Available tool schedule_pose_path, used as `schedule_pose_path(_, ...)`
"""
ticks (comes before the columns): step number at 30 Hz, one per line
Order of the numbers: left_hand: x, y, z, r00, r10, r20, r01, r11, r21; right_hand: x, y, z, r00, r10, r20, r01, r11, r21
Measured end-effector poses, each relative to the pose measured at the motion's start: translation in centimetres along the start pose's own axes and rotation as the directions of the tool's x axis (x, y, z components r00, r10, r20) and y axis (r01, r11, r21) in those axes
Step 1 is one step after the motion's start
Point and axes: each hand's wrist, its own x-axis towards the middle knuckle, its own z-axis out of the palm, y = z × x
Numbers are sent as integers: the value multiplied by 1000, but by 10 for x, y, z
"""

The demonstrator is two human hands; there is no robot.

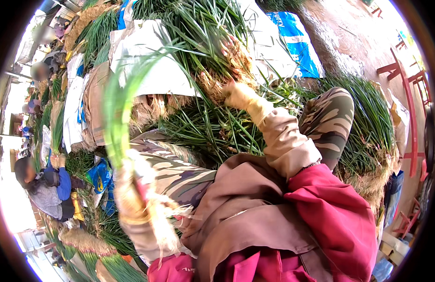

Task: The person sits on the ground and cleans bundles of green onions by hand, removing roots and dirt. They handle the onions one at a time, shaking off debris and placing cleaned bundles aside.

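Observation:
My left hand, gloved and motion-blurred, grips a small bunch of green onions. Their leaves arc upward, and pale stringy roots hang below the glove. My right hand, in a yellowish glove, touches the roots at the near end of a large heap of green onions. Its fingers are partly hidden among those roots, so their grip is unclear. Loose green leaves lie between my camouflage-clad legs.
A white sack covers rooted bundles ahead. Beyond the heap lies a blue-and-white sack. Stacked green onions flank my right knee; others lie lower left. A person sits at left. Red metal frames stand at right.

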Motion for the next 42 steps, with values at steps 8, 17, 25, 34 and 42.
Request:
schedule_pose_path(8, 56, 24, 44, 997, 68, 47, -74, 986, 151, 55, 54, -7, 831, -48, -554, -213, 893, -397)
schedule_pose_path(17, 153, -165, -25, 889, -400, -222, 426, 901, 84, -5, -21, -5, 945, -192, -265, 285, 880, 379)
schedule_pose_path(25, 158, -194, -26, 953, -274, -133, 293, 943, 157, 17, 15, 24, 890, -316, 330, -157, 466, 871)
schedule_pose_path(34, 162, -212, -47, 921, 26, -389, 111, 939, 326, 66, -37, 65, 911, 412, -9, 73, -142, 987)
schedule_pose_path(42, 157, -206, -48, 938, -94, -334, 177, 958, 225, 64, -49, 49, 903, 429, 2, 132, -280, 951)
